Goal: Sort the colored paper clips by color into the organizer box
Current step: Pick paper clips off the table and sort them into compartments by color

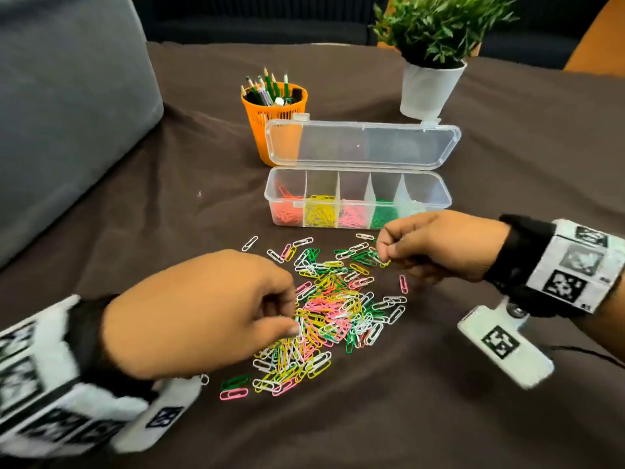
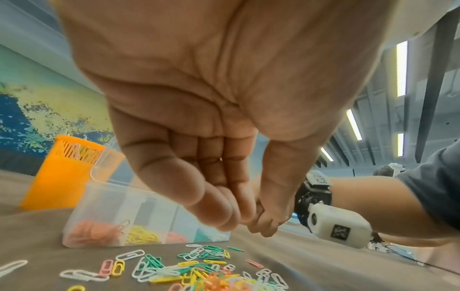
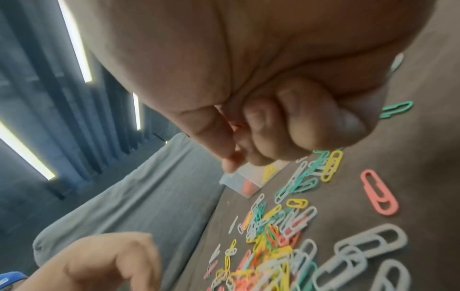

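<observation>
Dark brown cloth (image 1: 169, 214) covers the surface, with a grey cushion (image 1: 67, 130) left of the organizer box (image 1: 358, 198). That box lies with its long axis left to right, lid (image 1: 362, 147) standing open behind it, its compartments holding orange, yellow, pink, green and white clips. An orange pencil cup (image 1: 274, 113) and a potted plant (image 1: 433, 62) stand behind the box. In front of the box, mixed paper clips (image 1: 331, 313) lie pointing every way. At the pile's left edge, the left hand (image 1: 199, 313) has its fingers curled down onto the clips; whether it grips one I cannot tell. The right hand (image 1: 439, 245), just in front of the box, pinches clips at the pile's far edge.
</observation>
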